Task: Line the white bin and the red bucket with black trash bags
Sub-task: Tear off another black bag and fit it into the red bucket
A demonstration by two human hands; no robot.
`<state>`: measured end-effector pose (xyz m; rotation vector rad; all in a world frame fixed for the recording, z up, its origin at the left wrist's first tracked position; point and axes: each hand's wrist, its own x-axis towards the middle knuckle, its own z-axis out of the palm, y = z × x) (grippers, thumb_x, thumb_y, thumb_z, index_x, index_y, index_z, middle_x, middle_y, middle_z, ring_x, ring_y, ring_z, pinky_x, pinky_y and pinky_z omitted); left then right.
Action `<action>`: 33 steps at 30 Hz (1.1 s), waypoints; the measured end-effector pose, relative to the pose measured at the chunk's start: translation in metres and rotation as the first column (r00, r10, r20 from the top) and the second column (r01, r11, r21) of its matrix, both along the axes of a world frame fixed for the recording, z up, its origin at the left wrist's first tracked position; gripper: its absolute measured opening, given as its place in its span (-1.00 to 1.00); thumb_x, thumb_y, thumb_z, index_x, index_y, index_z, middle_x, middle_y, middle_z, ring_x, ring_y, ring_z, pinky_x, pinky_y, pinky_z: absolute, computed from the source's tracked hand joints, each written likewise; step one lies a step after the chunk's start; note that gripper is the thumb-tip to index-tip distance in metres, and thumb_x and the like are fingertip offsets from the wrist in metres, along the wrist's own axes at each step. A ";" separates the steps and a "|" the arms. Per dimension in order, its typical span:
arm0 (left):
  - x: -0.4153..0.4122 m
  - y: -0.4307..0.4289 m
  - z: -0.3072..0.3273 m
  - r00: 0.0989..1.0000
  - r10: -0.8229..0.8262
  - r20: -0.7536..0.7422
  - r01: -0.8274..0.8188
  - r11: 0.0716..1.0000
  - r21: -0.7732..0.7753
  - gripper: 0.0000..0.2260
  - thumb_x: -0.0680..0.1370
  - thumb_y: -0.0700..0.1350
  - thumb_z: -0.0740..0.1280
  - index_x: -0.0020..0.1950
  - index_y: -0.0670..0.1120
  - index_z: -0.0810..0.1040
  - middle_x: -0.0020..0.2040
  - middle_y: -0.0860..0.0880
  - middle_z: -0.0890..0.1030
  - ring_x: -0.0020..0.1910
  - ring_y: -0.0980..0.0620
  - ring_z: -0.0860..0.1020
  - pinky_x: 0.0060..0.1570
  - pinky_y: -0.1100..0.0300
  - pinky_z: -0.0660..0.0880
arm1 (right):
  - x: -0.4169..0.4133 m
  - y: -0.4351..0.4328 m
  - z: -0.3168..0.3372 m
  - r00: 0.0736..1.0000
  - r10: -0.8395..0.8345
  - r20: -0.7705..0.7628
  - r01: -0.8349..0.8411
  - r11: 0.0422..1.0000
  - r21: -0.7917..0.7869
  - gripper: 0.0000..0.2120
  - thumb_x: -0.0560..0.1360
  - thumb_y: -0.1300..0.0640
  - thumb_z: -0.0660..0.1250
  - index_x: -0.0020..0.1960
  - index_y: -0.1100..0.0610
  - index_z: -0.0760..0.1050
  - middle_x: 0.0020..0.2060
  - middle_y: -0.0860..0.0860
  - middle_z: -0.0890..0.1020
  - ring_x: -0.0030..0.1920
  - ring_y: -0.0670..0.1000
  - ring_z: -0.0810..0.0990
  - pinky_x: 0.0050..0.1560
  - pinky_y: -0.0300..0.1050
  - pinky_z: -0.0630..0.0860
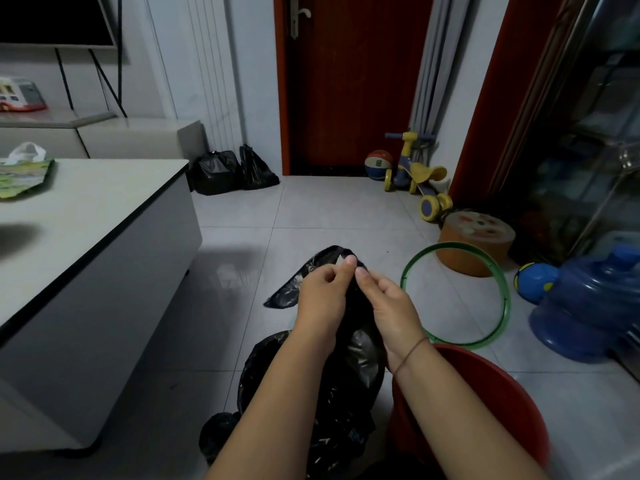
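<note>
On the far left I see the white bench (104,209) with a green printed bag (24,178) lying on its top. Past its far corner, two filled black sacks (221,171) sit on the floor against the wall.

In the middle, my left hand (322,296) has its fingers curled and pinches the upper edge of the black trash bag (360,362). The bag hangs down from that pinch between both forearms, crumpled, and a loose flap sticks out to the left of the left hand. My right hand (388,306) is just beside the left, fingertips almost meeting it, and it grips the same upper edge of the bag with thumb and forefinger.

Further right and lower, the red bucket (491,393) stands on the floor under my right forearm, just beside the hanging bag. Its inside is bare red, with no liner in it. Beyond it lie a green hoop (504,289) and a blue water jug (588,306).
</note>
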<state>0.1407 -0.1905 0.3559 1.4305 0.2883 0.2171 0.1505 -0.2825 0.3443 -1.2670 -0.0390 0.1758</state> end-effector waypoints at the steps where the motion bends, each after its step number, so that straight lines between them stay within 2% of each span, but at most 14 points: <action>1: 0.000 0.001 0.000 1.000 -0.014 0.005 0.015 0.999 -0.043 -0.64 0.56 0.05 0.33 -0.09 -0.26 0.62 -0.20 -0.19 0.66 -0.18 -0.09 0.62 -0.08 0.03 0.57 | 0.000 -0.002 -0.002 0.999 0.023 -0.026 -0.022 0.999 0.033 -0.72 0.48 0.06 0.38 0.12 0.18 0.59 0.00 0.15 0.70 0.06 0.10 0.67 0.11 -0.03 0.56; 4: 0.000 0.005 -0.001 0.999 -0.050 -0.011 0.048 0.990 -0.133 -0.65 0.57 0.05 0.32 -0.05 -0.25 0.63 -0.14 -0.18 0.69 -0.12 -0.10 0.67 -0.04 0.04 0.61 | -0.001 -0.005 -0.006 0.995 0.067 -0.078 -0.060 0.994 0.097 -0.64 0.34 0.05 0.45 0.08 0.21 0.61 -0.03 0.19 0.70 0.00 0.14 0.69 -0.07 -0.09 0.61; 7: 0.000 0.005 0.002 0.995 -0.101 -0.013 0.095 0.969 -0.226 -0.66 0.52 0.07 0.37 -0.02 -0.23 0.63 -0.19 -0.13 0.70 -0.17 -0.04 0.68 -0.11 0.11 0.63 | 0.000 -0.004 -0.007 0.994 0.027 -0.103 -0.011 0.988 0.157 -0.73 0.34 0.09 0.44 -0.03 0.22 0.62 -0.07 0.24 0.69 -0.07 0.16 0.69 -0.17 -0.10 0.61; 9: 0.000 0.005 0.004 0.990 -0.135 -0.029 0.124 0.964 -0.233 -0.68 0.44 0.05 0.47 -0.03 -0.20 0.62 -0.19 -0.11 0.70 -0.19 -0.05 0.67 -0.07 0.08 0.62 | 0.002 -0.003 -0.005 0.993 -0.020 -0.116 0.041 0.983 0.181 -0.72 0.33 0.08 0.45 -0.05 0.23 0.61 -0.06 0.27 0.69 -0.04 0.19 0.68 -0.11 -0.04 0.62; 12: -0.002 0.011 0.001 0.988 -0.139 -0.065 0.124 0.972 -0.198 -0.75 0.38 -0.07 0.54 -0.02 -0.16 0.65 -0.12 -0.15 0.71 -0.14 -0.10 0.69 -0.07 0.04 0.62 | 0.010 -0.011 -0.003 0.981 -0.034 -0.193 0.079 0.970 0.229 -0.55 0.41 0.08 0.41 0.18 0.35 0.51 0.09 0.34 0.61 0.12 0.31 0.60 0.17 0.19 0.53; 15: 0.000 0.025 -0.001 0.993 -0.042 -0.114 0.020 0.982 -0.188 -0.90 0.44 -0.08 0.49 -0.14 -0.10 0.70 -0.18 -0.14 0.72 -0.23 -0.09 0.69 -0.15 0.05 0.62 | 0.023 -0.027 -0.003 0.963 -0.096 -0.253 0.139 0.978 0.155 -0.60 0.53 0.01 0.32 0.22 0.27 0.51 0.12 0.28 0.62 0.12 0.26 0.61 0.21 0.18 0.50; 16: 0.001 0.030 -0.001 0.992 0.004 -0.124 -0.031 0.976 -0.216 -0.91 0.45 -0.08 0.48 -0.16 -0.10 0.70 -0.21 -0.15 0.71 -0.27 -0.08 0.68 -0.17 0.06 0.61 | 0.027 -0.031 -0.004 0.951 -0.136 -0.279 0.184 0.971 0.155 -0.61 0.56 0.01 0.28 0.24 0.28 0.50 0.13 0.27 0.61 0.09 0.21 0.61 0.16 0.13 0.53; 19: 0.002 0.042 -0.001 0.983 0.107 -0.149 -0.153 0.928 -0.341 -0.90 0.46 -0.11 0.45 -0.12 -0.14 0.67 -0.24 -0.18 0.68 -0.31 -0.11 0.65 -0.24 0.08 0.60 | 0.039 -0.039 -0.002 0.910 -0.185 -0.371 0.287 0.928 0.239 -0.62 0.61 0.05 0.20 0.27 0.32 0.45 0.08 0.23 0.61 -0.10 0.09 0.61 -0.20 -0.07 0.58; 20: 0.001 0.046 -0.001 0.979 0.127 -0.161 -0.179 0.912 -0.369 -0.86 0.46 -0.10 0.46 -0.08 -0.16 0.65 -0.23 -0.18 0.67 -0.30 -0.12 0.64 -0.25 0.09 0.60 | 0.042 -0.041 -0.002 0.898 -0.202 -0.392 0.311 0.920 0.239 -0.65 0.60 0.05 0.21 0.22 0.30 0.47 0.09 0.23 0.60 -0.13 0.09 0.61 -0.21 -0.07 0.57; 22: 0.000 0.052 -0.001 0.966 0.184 -0.184 -0.245 0.878 -0.411 -0.83 0.46 -0.08 0.46 -0.09 -0.17 0.63 -0.26 -0.17 0.67 -0.32 -0.11 0.63 -0.27 0.11 0.60 | 0.047 -0.047 -0.001 0.876 -0.260 -0.405 0.363 0.910 0.199 -0.71 0.58 0.05 0.25 0.12 0.28 0.50 0.15 0.24 0.59 -0.07 0.15 0.61 -0.05 0.05 0.56; 25: -0.001 0.061 -0.002 0.943 0.259 -0.207 -0.328 0.821 -0.468 -0.87 0.49 -0.10 0.44 -0.19 -0.14 0.60 -0.36 -0.11 0.65 -0.35 -0.09 0.61 -0.29 0.12 0.57 | 0.051 -0.054 0.000 0.884 -0.265 -0.385 0.349 0.922 0.167 -0.61 0.60 0.05 0.22 0.29 0.30 0.44 0.24 0.25 0.54 0.18 0.24 0.55 0.08 0.11 0.49; 27: -0.002 0.064 -0.002 0.925 0.307 -0.222 -0.378 0.782 -0.496 -0.89 0.50 -0.13 0.43 -0.16 -0.16 0.61 -0.30 -0.13 0.65 -0.31 -0.10 0.61 -0.24 0.09 0.58 | 0.054 -0.059 0.001 0.896 -0.265 -0.357 0.337 0.929 0.155 -0.62 0.61 0.06 0.20 0.32 0.29 0.42 0.26 0.25 0.52 0.25 0.25 0.51 0.09 0.13 0.48; 31: -0.003 0.071 -0.007 0.863 0.453 -0.224 -0.503 0.728 -0.465 -0.87 0.54 -0.15 0.38 0.01 -0.20 0.59 -0.21 -0.11 0.61 -0.28 -0.03 0.57 -0.26 0.16 0.55 | 0.058 -0.074 0.002 0.913 -0.285 -0.292 0.339 0.928 0.156 -0.77 0.62 0.08 0.18 0.17 0.20 0.46 0.24 0.26 0.52 0.14 0.22 0.55 0.15 0.16 0.46; 33: -0.004 0.075 -0.011 0.836 0.507 -0.210 -0.541 0.698 -0.470 -0.89 0.57 -0.16 0.35 0.01 -0.20 0.57 -0.22 -0.08 0.58 -0.29 0.01 0.56 -0.26 0.21 0.53 | 0.059 -0.082 0.003 0.911 -0.315 -0.265 0.358 0.925 0.130 -0.69 0.61 0.07 0.20 0.24 0.25 0.44 0.24 0.24 0.53 0.14 0.22 0.56 0.18 0.17 0.47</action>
